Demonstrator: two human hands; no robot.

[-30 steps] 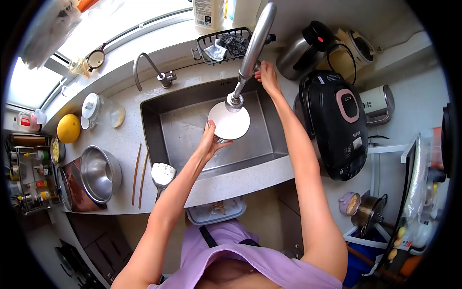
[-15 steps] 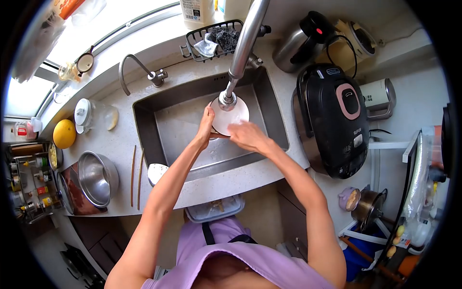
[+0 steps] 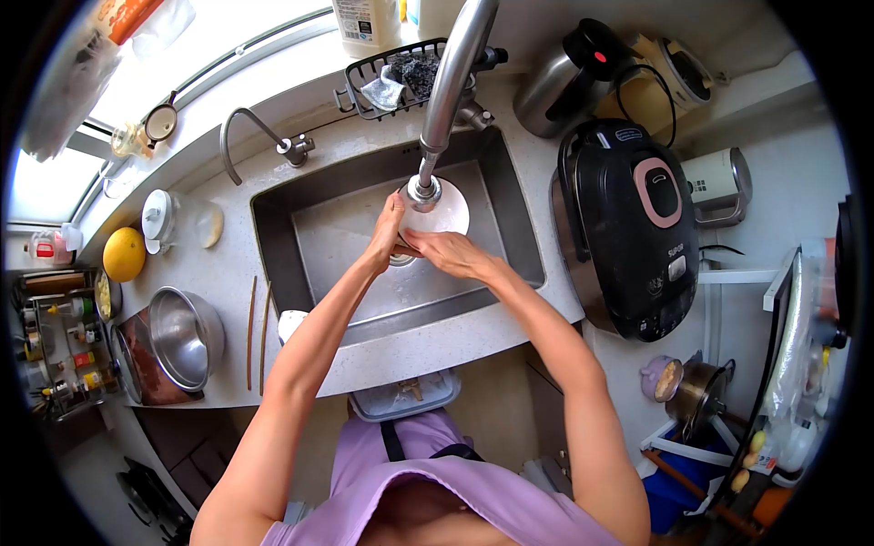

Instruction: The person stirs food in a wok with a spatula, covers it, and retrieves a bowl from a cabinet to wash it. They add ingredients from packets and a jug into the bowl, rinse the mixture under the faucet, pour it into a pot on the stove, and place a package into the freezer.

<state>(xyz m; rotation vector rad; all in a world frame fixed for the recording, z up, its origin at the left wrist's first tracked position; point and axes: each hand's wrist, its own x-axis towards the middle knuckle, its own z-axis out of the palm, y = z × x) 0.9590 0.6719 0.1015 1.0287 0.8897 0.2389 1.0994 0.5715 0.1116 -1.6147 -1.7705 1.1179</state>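
A round white bowl (image 3: 451, 214) with a dark rim is tilted under the spout of the main tap (image 3: 424, 188), above the sink (image 3: 314, 246). My left hand (image 3: 389, 226) grips its left side, thumb up along the rim and fingers partly hidden beneath. Stretched fingers of my right hand (image 3: 451, 253) lie flat against the near inner part of the bowl. Beside my left forearm, another white dish (image 3: 290, 322) shows partly on the counter. Whether water is running is hard to make out.
Two chopsticks (image 3: 252, 332) and a steel bowl (image 3: 185, 329) lie left, near a yellow fruit (image 3: 124, 254). A thin tap (image 3: 234, 146) and a black rack (image 3: 401, 80) stand behind the sink. A black rice cooker (image 3: 628, 232) stands right; an open bin (image 3: 410, 395) hangs below the counter edge.
My right hand has slid left across the bowl, toward its near-left part, and is less blurred. The left hand keeps its hold on the bowl. The view has shifted slightly.
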